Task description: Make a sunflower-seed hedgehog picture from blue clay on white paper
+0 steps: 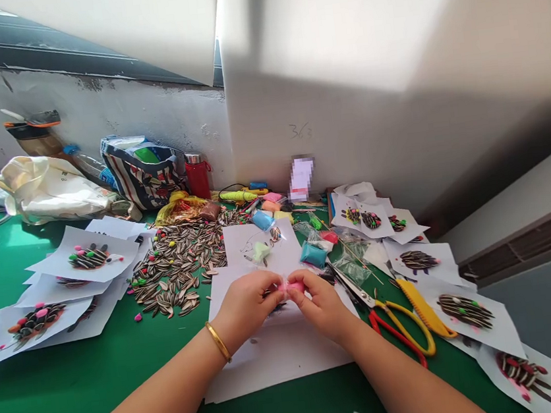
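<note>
My left hand (253,305) and my right hand (322,304) meet over white paper (277,359). Between their fingertips they pinch a small lump of pink clay (294,286). Beneath the hands, dark seeds on the paper are mostly hidden. Just beyond lies another sheet (239,240) with a drawing and a pale green clay lump (261,252). A blue clay packet (313,254) lies beyond my right hand. To the left of my left hand spreads a pile of striped sunflower seeds (177,264).
Scissors (398,325) and a yellow cutter (424,309) lie right of my right hand. Seed-and-clay pictures on paper flank both sides (99,273) (478,322). A red bottle (197,177) and bags (142,172) stand by the wall.
</note>
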{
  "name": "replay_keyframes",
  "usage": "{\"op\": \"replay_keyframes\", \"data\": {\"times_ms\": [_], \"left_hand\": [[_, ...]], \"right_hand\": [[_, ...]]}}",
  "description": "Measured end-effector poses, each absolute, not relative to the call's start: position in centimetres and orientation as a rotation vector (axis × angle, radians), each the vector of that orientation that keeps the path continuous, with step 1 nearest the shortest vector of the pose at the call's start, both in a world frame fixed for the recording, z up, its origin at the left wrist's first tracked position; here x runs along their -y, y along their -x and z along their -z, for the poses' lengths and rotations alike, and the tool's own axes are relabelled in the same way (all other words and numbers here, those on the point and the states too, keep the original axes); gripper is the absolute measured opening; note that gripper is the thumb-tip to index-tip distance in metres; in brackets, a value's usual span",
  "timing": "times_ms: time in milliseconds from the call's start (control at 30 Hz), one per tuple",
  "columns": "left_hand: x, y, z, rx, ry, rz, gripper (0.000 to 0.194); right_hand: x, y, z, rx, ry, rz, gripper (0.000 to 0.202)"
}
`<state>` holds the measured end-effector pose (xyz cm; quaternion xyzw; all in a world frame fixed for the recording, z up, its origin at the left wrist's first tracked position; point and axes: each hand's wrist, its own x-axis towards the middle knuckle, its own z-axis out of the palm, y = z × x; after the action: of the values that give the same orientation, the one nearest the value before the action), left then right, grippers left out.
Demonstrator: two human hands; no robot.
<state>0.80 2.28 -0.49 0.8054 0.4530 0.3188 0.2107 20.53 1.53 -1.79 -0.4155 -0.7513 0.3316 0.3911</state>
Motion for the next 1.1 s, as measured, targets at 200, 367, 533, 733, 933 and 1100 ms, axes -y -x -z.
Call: {"op": "replay_keyframes", "data": {"times_ms": [200, 367, 533, 733, 933, 1100], "left_hand": [[-2.2, -1.2, 0.7, -1.16, -2.38, -1.007, 0.008], [-2.5, -0.8, 0.9, -1.142, -2.42, -1.127, 0.008], [-2.8, -0.6, 1.0, -1.136, -2.538, -1.082, 0.014], [-2.7, -1.0, 0.6, -1.155, -2.636, -0.998, 0.021], [-2.4, -0.9, 0.2, -1.204, -2.585, -1.023, 0.023], [-2.1, -1.0, 0.3, -1.21, -2.477, -0.948, 0.023]], "right_hand": [[-1.4, -20.3, 1.8, 1.86, 1.075, -0.842, 0.015], [-1.5, -20.6, 1.6, 1.789, 1.07, -0.81, 0.014], [-1.5, -20.7, 1.9, 1.82, 1.036, -0.805, 0.013], [-1.6, -20.7, 2.1, 1.82, 1.072, -0.761, 0.014], [-1.5, -20.8, 1.1, 1.856, 1.021, -0.672, 0.016], [-1.4, -20.5, 0.9, 1.962, 0.942, -0.532, 0.035]]}}
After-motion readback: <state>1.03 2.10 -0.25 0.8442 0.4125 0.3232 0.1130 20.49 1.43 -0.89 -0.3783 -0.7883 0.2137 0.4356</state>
